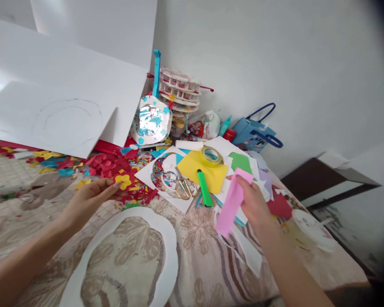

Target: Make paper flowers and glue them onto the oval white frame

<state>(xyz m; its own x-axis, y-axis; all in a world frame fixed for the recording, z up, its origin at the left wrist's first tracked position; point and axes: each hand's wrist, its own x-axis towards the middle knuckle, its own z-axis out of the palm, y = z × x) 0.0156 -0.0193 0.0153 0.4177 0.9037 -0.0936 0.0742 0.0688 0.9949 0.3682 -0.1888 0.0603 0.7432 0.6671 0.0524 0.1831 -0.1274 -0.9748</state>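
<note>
Between the thumb and fingers of my left hand point(96, 194) is a yellow paper flower point(123, 182), held over a heap of red paper cutouts point(107, 167). My right hand point(251, 198) grips a strip of pink paper point(233, 202), slightly blurred, by its upper end. Below my hands lies a white ring with a wavy edge point(169, 247), cut from board. Close to the pink strip are a green box cutter point(205, 187), gold-handled scissors point(186, 188) and a sheet of yellow paper point(192, 166) with a roll of tape point(211, 155) on it.
White boards point(64, 81) lean at the back left, one with pencilled curves. A decorated round frame point(152, 121) stands before a stacked white craft piece point(181, 87). A blue bag point(251, 132) sits by the wall. The patterned tablecloth's edge point(345, 266) is at right.
</note>
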